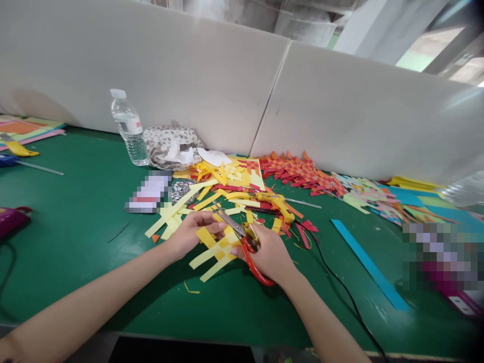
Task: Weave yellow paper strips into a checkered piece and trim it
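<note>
My left hand (192, 231) pinches the upper edge of a woven piece of yellow and pale-yellow paper strips (218, 250) lying on the green table (75, 237). My right hand (270, 252) is closed through the handles of red scissors (247, 247). Their blades point up and left over the woven piece, toward my left fingers. Loose yellow strips (177, 209) lie just behind my hands.
Behind are a heap of yellow and red paper scraps, yellow-handled scissors (278, 202), finished red-orange woven pieces (302, 171), a water bottle (129, 128) and a patterned cloth (170, 143). A blue strip (368, 264) and a black cable (340, 285) lie at right. White partition boards close the back.
</note>
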A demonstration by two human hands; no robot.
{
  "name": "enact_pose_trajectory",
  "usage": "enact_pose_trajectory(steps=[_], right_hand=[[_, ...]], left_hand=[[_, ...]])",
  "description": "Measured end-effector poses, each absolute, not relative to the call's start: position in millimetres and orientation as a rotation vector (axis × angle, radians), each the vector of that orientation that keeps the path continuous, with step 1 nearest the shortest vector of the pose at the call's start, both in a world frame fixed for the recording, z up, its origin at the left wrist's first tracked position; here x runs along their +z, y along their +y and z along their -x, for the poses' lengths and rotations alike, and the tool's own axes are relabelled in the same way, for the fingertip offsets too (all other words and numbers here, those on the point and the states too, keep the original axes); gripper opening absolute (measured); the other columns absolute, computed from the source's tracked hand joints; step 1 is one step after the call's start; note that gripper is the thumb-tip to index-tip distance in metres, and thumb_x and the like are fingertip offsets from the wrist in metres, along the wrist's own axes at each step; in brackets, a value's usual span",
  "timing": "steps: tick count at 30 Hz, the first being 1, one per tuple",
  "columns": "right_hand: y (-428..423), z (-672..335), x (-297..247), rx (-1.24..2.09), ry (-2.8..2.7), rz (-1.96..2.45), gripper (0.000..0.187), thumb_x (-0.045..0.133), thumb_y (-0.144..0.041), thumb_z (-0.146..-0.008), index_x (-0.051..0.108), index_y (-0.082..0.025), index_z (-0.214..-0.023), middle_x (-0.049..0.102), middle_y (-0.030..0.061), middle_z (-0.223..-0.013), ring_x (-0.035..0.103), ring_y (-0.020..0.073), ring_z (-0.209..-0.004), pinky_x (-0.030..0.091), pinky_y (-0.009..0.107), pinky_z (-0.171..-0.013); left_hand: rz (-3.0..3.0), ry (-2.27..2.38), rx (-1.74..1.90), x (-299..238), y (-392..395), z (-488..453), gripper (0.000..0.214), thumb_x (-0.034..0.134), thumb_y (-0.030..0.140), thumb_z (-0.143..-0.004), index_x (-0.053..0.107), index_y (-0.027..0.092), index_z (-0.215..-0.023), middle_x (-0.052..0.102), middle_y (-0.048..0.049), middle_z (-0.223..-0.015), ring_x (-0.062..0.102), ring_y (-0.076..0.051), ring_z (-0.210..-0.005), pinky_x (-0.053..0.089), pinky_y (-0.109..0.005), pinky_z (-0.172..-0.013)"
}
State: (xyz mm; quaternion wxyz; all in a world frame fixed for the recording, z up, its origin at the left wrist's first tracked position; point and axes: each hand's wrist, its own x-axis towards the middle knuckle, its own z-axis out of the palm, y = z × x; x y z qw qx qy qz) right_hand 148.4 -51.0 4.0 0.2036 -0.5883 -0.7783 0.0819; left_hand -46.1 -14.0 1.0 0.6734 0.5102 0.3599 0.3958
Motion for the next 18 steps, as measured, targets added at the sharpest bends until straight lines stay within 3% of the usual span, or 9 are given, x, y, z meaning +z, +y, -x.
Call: enact_pose_trajectory(steps=[11,18], right_hand=[[-48.4,-149.7,7.4,0.376,-1.933,1.638,0.042,0.064,-0.047,-0.063,0.032,-0.020,-0.057,0.036,-0.0064,-0.051,0.031,0.0080,-0.047,0.027,0.021,-0.045],[-49.0,-146.6,4.4,0.965,-1.680,1.471,0.026,0.067,-0.033,-0.061,0.047,-0.019,-0.070,0.059,-0.0013,-0.067,0.052,0.0114,-0.055,0.042,0.023,-0.052]], left_hand=[[-1.184,0.903,0.883,1.1,-13.5,45.4,0.022,0.069,0.035,-0.065,0.062,0.015,-0.061,0.062,0.0007,-0.058,0.056,-0.010,-0.053,0.043,-0.021,-0.053],[-1.152,0.922,0.814,-3.3,-11.9,43.6,0.027,0.066,0.042,-0.067,0.063,0.016,-0.063,0.064,-0.0017,-0.063,0.056,-0.010,-0.054,0.041,-0.021,-0.052]])
